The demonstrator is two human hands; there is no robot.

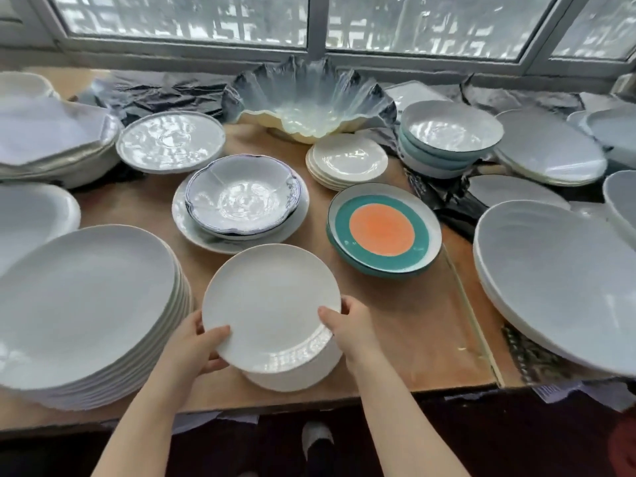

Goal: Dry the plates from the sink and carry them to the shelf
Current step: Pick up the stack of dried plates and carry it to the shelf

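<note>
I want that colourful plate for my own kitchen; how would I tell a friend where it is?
Start at the window and come down past the big shell-shaped bowl. Right of the white plate being held sits the plate with an orange centre and teal ring, the only brightly coloured one.

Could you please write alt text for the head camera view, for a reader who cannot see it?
Both hands, left and right, grip a round white ceramic plate by its near rim over a short stack of similar plates. A wooden table under a window holds more stacked dishes, including an orange-and-teal plate.
</note>
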